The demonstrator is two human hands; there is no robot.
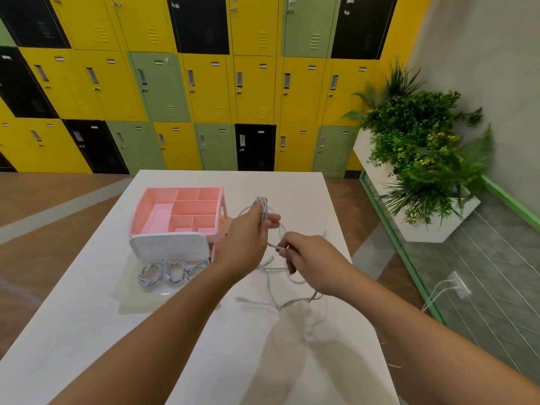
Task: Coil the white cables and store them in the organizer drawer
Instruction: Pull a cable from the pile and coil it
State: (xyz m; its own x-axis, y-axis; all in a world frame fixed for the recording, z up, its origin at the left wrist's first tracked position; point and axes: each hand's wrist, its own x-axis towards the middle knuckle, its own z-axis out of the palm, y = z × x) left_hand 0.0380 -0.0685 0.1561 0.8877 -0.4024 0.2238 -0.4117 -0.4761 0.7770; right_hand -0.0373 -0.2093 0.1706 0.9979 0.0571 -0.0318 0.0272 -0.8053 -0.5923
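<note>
Nearest me, loose white cables [280, 302] sprawl over the white table [87, 331] just under my right hand [309, 258], which pinches one strand. The strand runs up to my left hand [245, 238], fingers curled round a coil of loops [264, 206] — the hands close but apart. Left of them the clear drawer [131, 287] holds three coiled cables [172, 273], and behind it stands the pink organizer [140, 211].

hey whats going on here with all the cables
A person is coiling a white cable: the left hand holds the loops, the right hand pinches the free length. Several coiled cables already lie in the open drawer of the pink organizer, and loose cables lie on the table.
</note>
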